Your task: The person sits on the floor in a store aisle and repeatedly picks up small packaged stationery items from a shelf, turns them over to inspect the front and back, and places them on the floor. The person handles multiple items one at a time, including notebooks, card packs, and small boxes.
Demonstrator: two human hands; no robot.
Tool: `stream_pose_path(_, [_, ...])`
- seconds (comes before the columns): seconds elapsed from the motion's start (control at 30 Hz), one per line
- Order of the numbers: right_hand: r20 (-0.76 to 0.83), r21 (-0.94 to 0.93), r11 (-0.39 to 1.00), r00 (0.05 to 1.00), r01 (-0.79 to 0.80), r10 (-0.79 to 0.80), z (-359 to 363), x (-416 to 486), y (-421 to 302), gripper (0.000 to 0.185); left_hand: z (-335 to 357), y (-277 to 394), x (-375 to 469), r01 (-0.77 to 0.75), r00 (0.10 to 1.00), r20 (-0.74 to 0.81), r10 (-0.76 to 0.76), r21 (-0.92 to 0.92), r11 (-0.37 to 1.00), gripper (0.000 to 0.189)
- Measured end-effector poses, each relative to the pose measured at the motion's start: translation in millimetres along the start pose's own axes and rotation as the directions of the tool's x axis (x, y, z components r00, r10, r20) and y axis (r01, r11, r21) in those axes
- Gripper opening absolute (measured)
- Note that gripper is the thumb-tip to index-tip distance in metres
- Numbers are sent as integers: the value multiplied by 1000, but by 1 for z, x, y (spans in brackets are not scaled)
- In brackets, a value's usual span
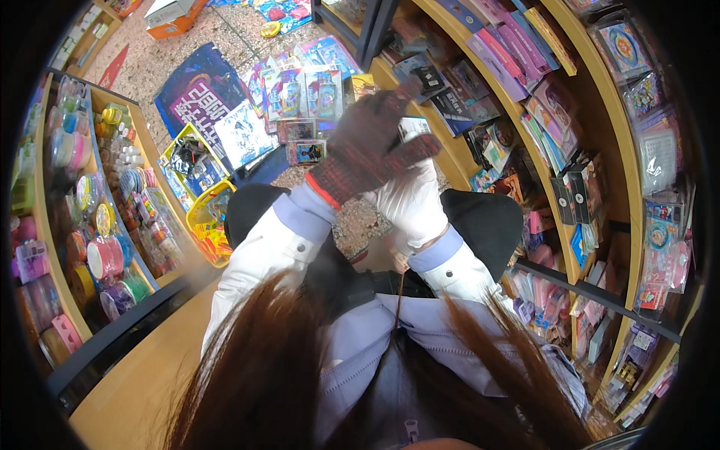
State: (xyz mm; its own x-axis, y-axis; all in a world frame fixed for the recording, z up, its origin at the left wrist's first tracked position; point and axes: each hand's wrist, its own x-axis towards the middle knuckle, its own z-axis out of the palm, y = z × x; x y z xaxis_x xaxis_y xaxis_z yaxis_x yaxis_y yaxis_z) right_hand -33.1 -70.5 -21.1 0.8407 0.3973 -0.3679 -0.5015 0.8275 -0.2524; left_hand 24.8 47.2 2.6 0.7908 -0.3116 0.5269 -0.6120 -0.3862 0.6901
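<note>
My left hand (368,143), in a dark knit glove with red flecks, reaches across in front of my lap, its thumb and fingers spread apart. Just beneath it is my right hand (410,202), in a thin white glove. A small white and blue packet (414,127) shows between the hands, at the right glove's fingertips; whether the left palm touches it is hidden. Beyond the left hand, clear-wrapped card packs (304,93) lie in rows on the floor. A white illustrated pack (246,134) rests beside a dark blue printed bag (197,93).
A yellow-rimmed bin (194,127) and a yellow basket (194,216) stand left of my knees. Shelves with tapes and jars (147,225) rise at the left. Wooden shelves (520,121) of packaged goods curve along the right. An orange and white box (171,21) sits farther off.
</note>
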Motion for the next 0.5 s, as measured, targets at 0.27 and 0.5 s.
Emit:
stream_pose_path(0.27, [-60, -42, 976, 976, -213, 210, -8, -24, -17, 52, -5, -30, -1, 144, 974, 204, -99, -217, 966, 33])
stream_pose_path(0.5, [234, 167, 888, 892, -428, 386, -2, -47, -31, 61, 1, -45, -4, 27, 916, 371, 150, -430, 903, 43])
